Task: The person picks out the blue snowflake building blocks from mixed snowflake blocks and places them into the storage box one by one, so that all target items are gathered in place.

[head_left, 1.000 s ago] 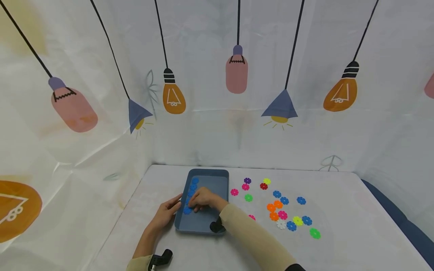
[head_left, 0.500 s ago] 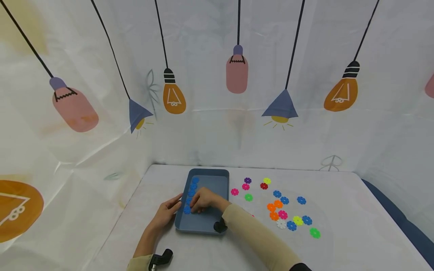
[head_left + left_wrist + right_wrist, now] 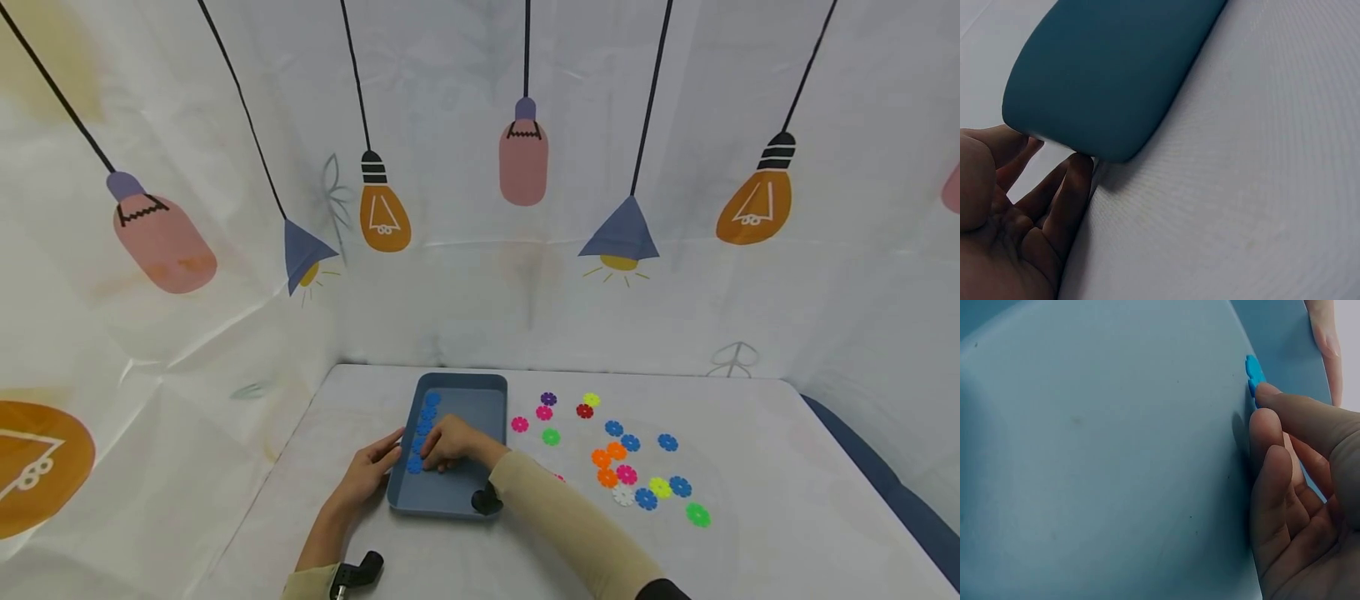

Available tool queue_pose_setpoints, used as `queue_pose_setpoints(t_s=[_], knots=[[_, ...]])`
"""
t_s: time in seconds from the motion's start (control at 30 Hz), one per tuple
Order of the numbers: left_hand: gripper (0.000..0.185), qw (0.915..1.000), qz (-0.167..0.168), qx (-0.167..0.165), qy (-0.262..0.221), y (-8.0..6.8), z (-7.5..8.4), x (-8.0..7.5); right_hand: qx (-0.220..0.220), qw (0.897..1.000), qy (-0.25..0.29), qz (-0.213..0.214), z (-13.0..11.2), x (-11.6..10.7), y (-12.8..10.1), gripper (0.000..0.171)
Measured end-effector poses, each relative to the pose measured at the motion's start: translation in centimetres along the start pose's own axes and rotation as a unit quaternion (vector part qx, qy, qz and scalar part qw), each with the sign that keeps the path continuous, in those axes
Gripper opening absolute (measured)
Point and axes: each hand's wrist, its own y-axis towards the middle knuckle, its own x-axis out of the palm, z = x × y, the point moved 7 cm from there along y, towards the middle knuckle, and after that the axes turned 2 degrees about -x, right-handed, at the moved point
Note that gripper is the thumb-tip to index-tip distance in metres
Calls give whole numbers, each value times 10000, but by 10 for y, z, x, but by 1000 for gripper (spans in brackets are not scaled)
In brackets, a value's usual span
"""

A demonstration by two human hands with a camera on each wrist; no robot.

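Note:
A blue-grey tray (image 3: 442,498) lies on the white table, with a column of notched blue plastic discs (image 3: 428,413) along its left inner side. My right hand (image 3: 453,440) is inside the tray with curled fingers at the near part of that column. In the right wrist view, thumb and index finger pinch a blue disc (image 3: 1252,370) beside the tray wall; the fingers hide part of it. My left hand (image 3: 367,471) steadies the tray's left side from outside, its extended fingers and thumb touching the wall; in the left wrist view the fingertips (image 3: 1079,161) meet the tray's underside edge.
Loose notched discs lie right of the tray: blue ones (image 3: 647,499), orange ones (image 3: 607,477), pink ones (image 3: 520,425), and green (image 3: 698,515), yellow (image 3: 660,487), white (image 3: 623,495), red (image 3: 585,411) and purple (image 3: 549,399) ones. A lamp-printed white curtain (image 3: 457,292) hangs behind.
My right hand has shifted slightly to the right over the blue column since one second ago, showing more of the near discs. The left hand and the tray stay in place.

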Motion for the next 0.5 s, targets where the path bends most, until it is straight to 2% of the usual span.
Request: queue_pose_setpoints(t_s=[0.3, 0.5], knots=[[46, 9999, 71, -84, 15, -1, -2, 0, -31, 10000, -65, 39, -4, -1, -2, 10], [45, 9998, 153, -98, 38, -2, -1, -1, -227, 9996, -173, -14, -8, -4, -2, 7]])
